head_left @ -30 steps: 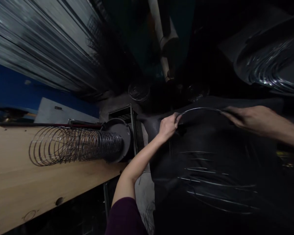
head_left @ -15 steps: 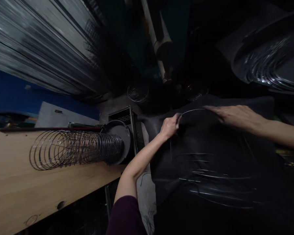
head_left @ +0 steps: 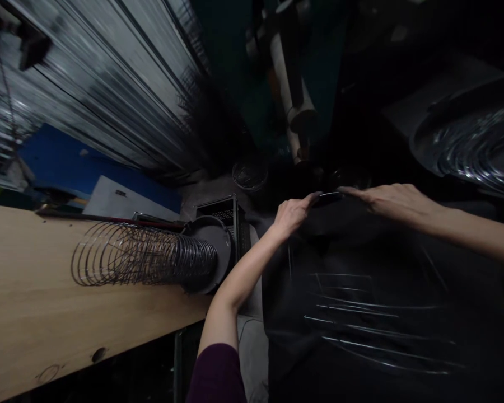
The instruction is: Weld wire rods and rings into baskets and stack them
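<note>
A thin, slightly curved wire (head_left: 330, 193) spans the short gap between my two hands. My left hand (head_left: 293, 215) pinches its left end, with thumb and fingers pressed together. On the other side my right hand (head_left: 388, 200) has its fingers closed on the wire's right end. Below both hands, several loose wires (head_left: 357, 326) lie across dark cloth (head_left: 294, 347). The far parts of the held wire, if any, are lost in the dark.
A long wire coil (head_left: 147, 254) lies on the wooden table (head_left: 33, 313) at left, its end in a round dark dish (head_left: 224, 246). Behind stands a black crate (head_left: 235, 210). More coiled wire (head_left: 470, 151) is at upper right, below a machine arm (head_left: 288, 78).
My hands have come closer together along the wire, the right one moving left. The view has shifted, so the table and coil appear further right.
</note>
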